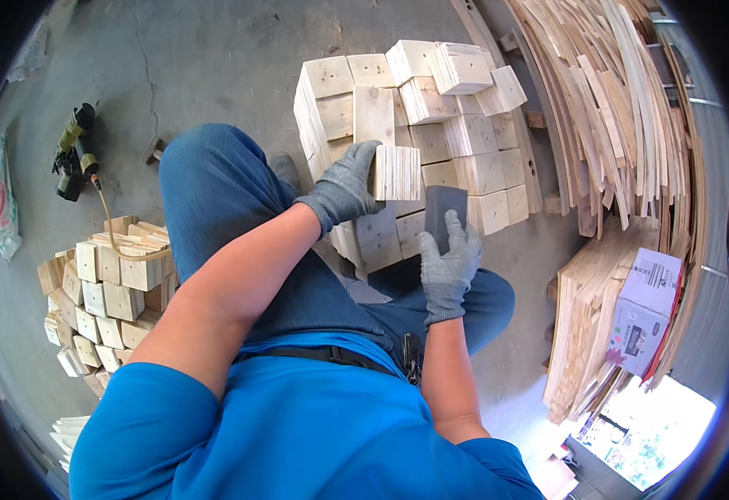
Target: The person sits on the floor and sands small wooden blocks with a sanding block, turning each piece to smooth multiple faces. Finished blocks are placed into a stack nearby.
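Note:
Both my hands wear grey knit gloves. My left hand is closed on a plywood block, its layered edge facing up, held over a stack of wooden blocks. My right hand grips a dark grey sanding block just to the right of the plywood block. The two blocks are apart, with a small gap between them. Part of the sanding block lies hidden behind my gloved fingers.
A second block pile stands on the left, with a hose from a nail gun across it. Long wood strips lie at the right. A carton rests by stacked boards. A plastic bag lies far left.

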Demonstrator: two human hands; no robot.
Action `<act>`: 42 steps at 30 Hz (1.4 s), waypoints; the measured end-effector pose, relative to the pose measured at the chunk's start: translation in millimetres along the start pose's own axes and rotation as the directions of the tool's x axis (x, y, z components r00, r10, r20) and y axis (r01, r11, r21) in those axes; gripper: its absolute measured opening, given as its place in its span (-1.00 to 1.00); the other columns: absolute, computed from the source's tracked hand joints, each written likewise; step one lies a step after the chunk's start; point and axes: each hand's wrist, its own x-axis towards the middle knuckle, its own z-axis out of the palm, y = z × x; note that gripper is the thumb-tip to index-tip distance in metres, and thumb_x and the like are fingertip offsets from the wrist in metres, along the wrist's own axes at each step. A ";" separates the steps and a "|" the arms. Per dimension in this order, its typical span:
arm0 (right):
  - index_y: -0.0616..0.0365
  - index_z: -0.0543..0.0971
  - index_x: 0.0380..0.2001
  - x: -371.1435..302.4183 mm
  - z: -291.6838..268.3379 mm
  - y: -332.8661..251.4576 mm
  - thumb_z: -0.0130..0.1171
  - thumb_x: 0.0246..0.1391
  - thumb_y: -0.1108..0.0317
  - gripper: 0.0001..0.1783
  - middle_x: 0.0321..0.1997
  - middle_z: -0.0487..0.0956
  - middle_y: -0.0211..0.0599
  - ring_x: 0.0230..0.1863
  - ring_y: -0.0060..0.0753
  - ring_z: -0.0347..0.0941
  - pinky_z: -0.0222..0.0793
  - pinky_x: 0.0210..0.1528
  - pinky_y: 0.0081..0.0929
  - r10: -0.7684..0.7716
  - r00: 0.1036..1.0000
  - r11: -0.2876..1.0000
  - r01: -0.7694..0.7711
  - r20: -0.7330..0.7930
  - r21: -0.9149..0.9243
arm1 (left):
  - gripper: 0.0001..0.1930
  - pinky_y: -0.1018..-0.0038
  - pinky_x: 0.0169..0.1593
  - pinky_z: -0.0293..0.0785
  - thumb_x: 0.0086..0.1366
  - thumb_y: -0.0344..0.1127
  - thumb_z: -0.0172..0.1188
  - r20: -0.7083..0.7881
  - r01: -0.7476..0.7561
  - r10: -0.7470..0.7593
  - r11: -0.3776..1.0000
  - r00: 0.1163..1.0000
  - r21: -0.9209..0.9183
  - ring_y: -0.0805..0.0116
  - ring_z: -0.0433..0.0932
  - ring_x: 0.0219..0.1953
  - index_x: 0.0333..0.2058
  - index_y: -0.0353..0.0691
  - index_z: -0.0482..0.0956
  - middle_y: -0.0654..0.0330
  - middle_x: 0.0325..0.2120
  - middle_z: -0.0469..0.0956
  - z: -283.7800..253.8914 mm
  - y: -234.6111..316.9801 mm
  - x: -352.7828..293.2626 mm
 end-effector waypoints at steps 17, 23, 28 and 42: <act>-0.10 0.66 0.29 -1.0 6.2 -57.5 0.54 0.04 0.10 -0.31 0.40 0.42 0.17 0.30 0.29 0.42 0.33 0.33 0.20 -0.334 0.939 0.941 0.328 0.080 0.082 | 0.01 0.16 0.48 0.34 0.13 -0.04 0.56 -0.012 -0.064 0.063 0.995 0.998 -0.083 -0.24 0.41 0.37 0.47 -0.23 0.22 -0.22 0.33 0.36 9.5 -13.3 -0.5; -0.07 0.63 0.32 -12.8 3.3 -43.6 0.56 0.01 0.17 -0.25 0.38 0.44 0.21 0.32 0.33 0.42 0.32 0.36 0.20 -0.352 0.934 0.934 0.345 0.065 0.097 | 0.05 0.16 0.47 0.34 0.07 -0.08 0.62 -0.053 -0.119 0.118 0.992 0.992 -0.028 -0.22 0.40 0.39 0.45 -0.25 0.22 -0.24 0.29 0.38 12.1 -22.8 -1.6; -0.09 0.64 0.31 61.7 23.3 -72.5 0.53 0.03 0.15 -0.28 0.35 0.46 0.17 0.26 0.32 0.47 0.41 0.28 0.16 -0.305 0.951 0.951 0.302 0.057 0.067 | 0.13 0.17 0.49 0.34 -0.01 -0.03 0.67 -0.050 -0.064 0.065 0.998 0.997 0.021 -0.19 0.38 0.42 0.46 -0.26 0.22 -0.19 0.31 0.38 10.1 -20.3 0.1; -0.07 0.63 0.32 15.0 1.1 -46.7 0.56 0.02 0.13 -0.25 0.39 0.42 0.20 0.30 0.34 0.42 0.33 0.36 0.20 -0.348 0.932 0.937 0.343 0.103 0.064 | 0.07 0.13 0.44 0.43 -0.04 -0.17 0.61 -0.003 -0.023 0.023 1.000 1.000 -0.011 -0.24 0.44 0.35 0.43 -0.24 0.25 -0.22 0.29 0.39 3.8 -6.9 -3.2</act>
